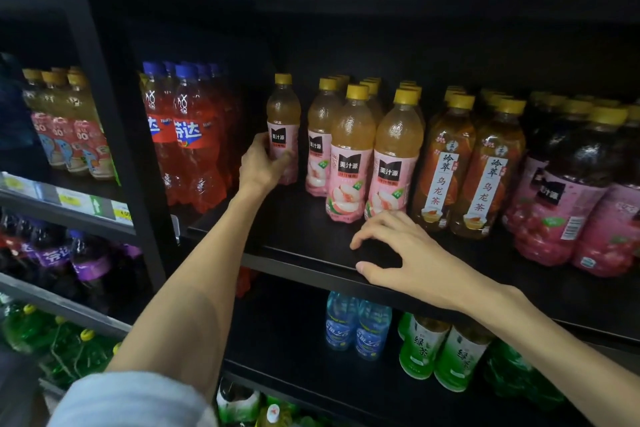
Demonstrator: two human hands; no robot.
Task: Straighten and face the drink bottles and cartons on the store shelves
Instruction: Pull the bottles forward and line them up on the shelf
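Peach bottle gripped by left hand.
Right hand is spread, empty; soda bottles are ranged left of it.

Pink-labelled peach bottles with yellow caps; red soda bottles capped blue.

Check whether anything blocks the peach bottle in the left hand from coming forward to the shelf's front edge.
Nothing visible does. The left hand grips the peach bottle set back on the shelf; the board ahead of it is bare, with only the forearm above it.
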